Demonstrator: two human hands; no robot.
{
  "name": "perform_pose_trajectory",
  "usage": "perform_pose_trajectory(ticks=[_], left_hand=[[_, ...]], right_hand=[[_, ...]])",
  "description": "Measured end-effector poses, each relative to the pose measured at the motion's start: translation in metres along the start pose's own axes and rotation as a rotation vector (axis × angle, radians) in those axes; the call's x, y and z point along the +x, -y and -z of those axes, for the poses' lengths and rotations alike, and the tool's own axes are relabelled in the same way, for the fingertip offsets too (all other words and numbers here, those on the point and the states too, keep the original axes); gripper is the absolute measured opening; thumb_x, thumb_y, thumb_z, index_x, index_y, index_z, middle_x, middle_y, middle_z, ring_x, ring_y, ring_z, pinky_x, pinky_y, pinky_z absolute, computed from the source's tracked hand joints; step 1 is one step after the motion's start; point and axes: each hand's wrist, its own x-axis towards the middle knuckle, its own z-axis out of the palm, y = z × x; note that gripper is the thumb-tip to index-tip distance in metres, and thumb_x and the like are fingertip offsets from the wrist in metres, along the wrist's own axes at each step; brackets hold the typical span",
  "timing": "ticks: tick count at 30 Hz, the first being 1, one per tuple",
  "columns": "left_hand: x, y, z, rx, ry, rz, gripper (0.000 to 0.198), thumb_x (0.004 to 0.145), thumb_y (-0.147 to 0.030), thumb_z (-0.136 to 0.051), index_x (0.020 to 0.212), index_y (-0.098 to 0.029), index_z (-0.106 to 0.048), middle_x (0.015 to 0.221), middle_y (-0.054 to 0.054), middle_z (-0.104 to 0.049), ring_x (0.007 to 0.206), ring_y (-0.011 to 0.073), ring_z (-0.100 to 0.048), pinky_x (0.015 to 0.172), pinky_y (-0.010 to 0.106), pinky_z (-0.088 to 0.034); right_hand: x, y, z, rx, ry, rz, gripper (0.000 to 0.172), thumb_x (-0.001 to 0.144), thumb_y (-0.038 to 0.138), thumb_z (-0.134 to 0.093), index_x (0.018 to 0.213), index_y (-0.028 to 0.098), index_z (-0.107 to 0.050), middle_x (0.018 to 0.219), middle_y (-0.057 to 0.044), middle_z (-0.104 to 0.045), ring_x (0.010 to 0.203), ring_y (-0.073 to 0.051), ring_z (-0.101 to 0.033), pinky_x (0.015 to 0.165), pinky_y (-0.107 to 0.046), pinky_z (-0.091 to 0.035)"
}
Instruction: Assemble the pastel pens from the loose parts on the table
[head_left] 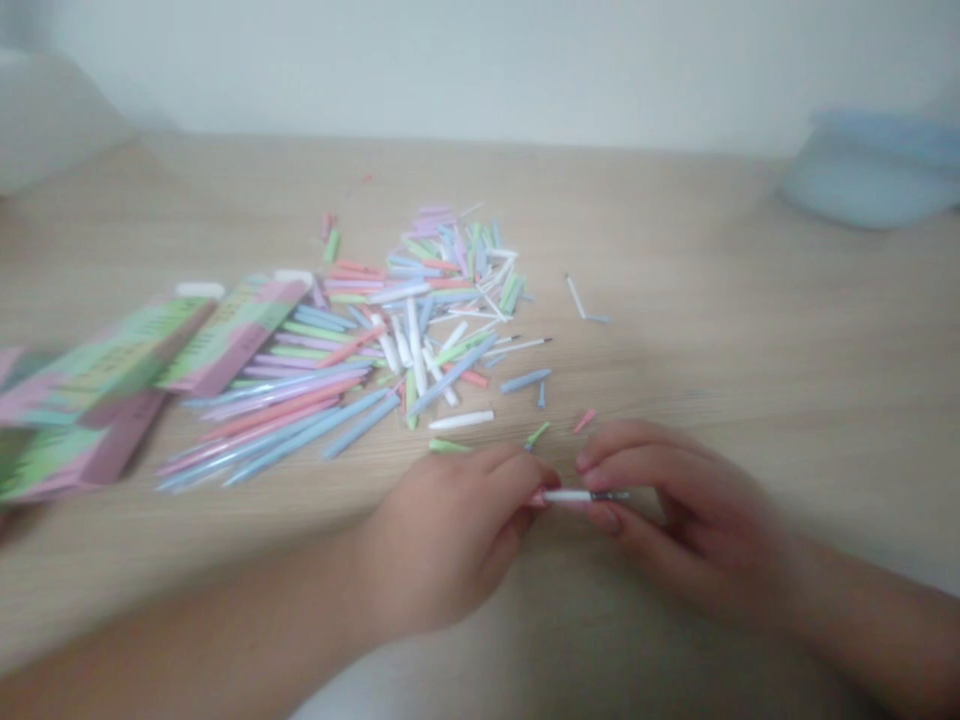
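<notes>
Left hand (pixel 450 540), right hand (pixel 694 510), white pen (pixel 581 495) — scattered parts (pixel 420 320), pastel boxes (pixel 97 375)

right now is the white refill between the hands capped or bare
Bare: the white refill shows an uncovered dark tip by the right hand.

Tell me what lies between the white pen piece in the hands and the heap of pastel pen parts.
Only loose pieces, lying flat on the wooden tabletop: a white tube, a green piece and a blue tube, just before the heap. The left hand and right hand hold the white pen piece on the near side of them.
</notes>
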Motion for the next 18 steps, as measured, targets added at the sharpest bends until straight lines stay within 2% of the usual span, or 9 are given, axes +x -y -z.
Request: perform_pose_trajectory(ticks=[4, 9, 11, 14, 15, 18], left_hand=[[0.0006, 0.0004, -0.0010, 0.027, 0.007, -0.003, 0.026, 0.096, -0.014, -0.050, 0.117, -0.027, -0.059, 0.108, -0.002, -0.070, 0.098, 0.0179, -0.069, 0.082, 0.031, -0.049], [-0.0005, 0.0004, -0.0009, 0.052, 0.009, 0.001, 0.025, 0.097, -0.015, -0.048, 0.116, -0.027, -0.059, 0.107, -0.002, -0.071, 0.098, 0.0191, -0.069, 0.081, 0.032, -0.049], [-0.0005, 0.0001, -0.0003, 0.047, 0.007, 0.003, 0.024, 0.098, -0.015, -0.048, 0.115, -0.027, -0.059, 0.107, -0.002, -0.070, 0.097, 0.0190, -0.069, 0.080, 0.031, -0.049], [0.0002, 0.0000, 0.0000, 0.033, 0.008, 0.010, 0.023, 0.097, -0.016, -0.049, 0.114, -0.027, -0.059, 0.107, -0.002, -0.070, 0.096, 0.0184, -0.069, 0.079, 0.030, -0.048], [0.0005, 0.0002, -0.0002, 0.035, 0.006, 0.013, 0.022, 0.097, -0.015, -0.049, 0.113, -0.027, -0.059, 0.107, -0.002, -0.070, 0.097, 0.0184, -0.069, 0.079, 0.030, -0.048], [0.0008, 0.0010, -0.0009, 0.043, 0.000, 0.002, 0.023, 0.095, -0.014, -0.051, 0.113, -0.027, -0.059, 0.107, -0.002, -0.070, 0.097, 0.0186, -0.068, 0.079, 0.031, -0.047]], right_hand=[[0.0015, 0.0012, 0.0002, 0.002, 0.015, 0.019, 0.031, 0.089, 0.008, -0.071, 0.114, 0.024, -0.066, 0.105, -0.003, -0.073, 0.104, -0.020, -0.069, 0.111, -0.041, -0.050], [0.0033, -0.0004, -0.0007, 0.030, 0.049, -0.014, 0.026, 0.092, 0.010, -0.069, 0.112, 0.026, -0.067, 0.101, -0.001, -0.073, 0.098, -0.019, -0.069, 0.105, -0.039, -0.053], [0.0018, -0.0019, -0.0008, 0.010, 0.049, -0.030, 0.028, 0.093, 0.016, -0.072, 0.118, 0.027, -0.065, 0.107, -0.003, -0.073, 0.103, -0.020, -0.069, 0.104, -0.038, -0.052], [-0.0017, -0.0039, -0.0020, 0.003, 0.039, -0.103, 0.045, 0.088, 0.034, -0.082, 0.127, 0.027, -0.060, 0.114, -0.006, -0.072, 0.108, -0.024, -0.068, 0.100, -0.038, -0.054], [-0.0022, -0.0043, -0.0028, 0.016, 0.052, -0.120, 0.044, 0.087, 0.036, -0.083, 0.124, 0.027, -0.061, 0.111, -0.005, -0.072, 0.104, -0.023, -0.068, 0.099, -0.038, -0.054], [-0.0007, -0.0053, -0.0061, 0.057, 0.109, -0.110, 0.016, 0.093, 0.025, -0.075, 0.106, 0.027, -0.066, 0.094, 0.000, -0.072, 0.089, -0.018, -0.068, 0.097, -0.037, -0.053]])
